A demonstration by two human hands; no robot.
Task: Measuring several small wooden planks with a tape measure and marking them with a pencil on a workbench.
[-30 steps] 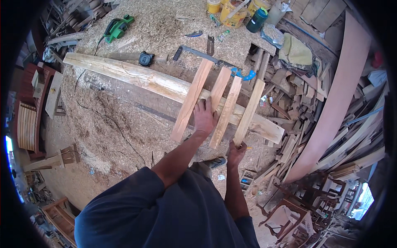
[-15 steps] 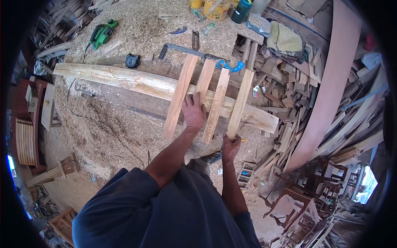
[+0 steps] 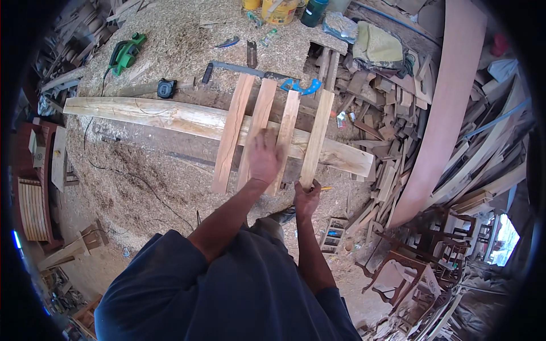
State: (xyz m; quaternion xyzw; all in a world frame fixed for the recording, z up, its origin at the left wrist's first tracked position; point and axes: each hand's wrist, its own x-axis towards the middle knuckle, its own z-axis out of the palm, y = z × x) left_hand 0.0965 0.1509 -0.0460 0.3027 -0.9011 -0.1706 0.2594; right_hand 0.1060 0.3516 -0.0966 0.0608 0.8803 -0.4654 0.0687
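Several wooden slats lie side by side across a long pale board. Blurred by motion, my left hand is over the second slat and the edge of the third slat, its fingers stretched out flat. The reddish first slat lies to its left. My right hand grips the near end of the fourth slat. A thin yellow stick like a pencil juts out beside those fingers; its other end is hidden.
Beyond the board lie a saw with a blue handle, a tape measure and a green power planer with a cord. Wood shavings cover the surface. Offcuts pile up on the right, beside a long reddish plank.
The view has shifted, so everything sits a little further left. My left hand has moved right relative to the slats, toward the third one. The second slat has slid nearer; my right hand keeps its grip.
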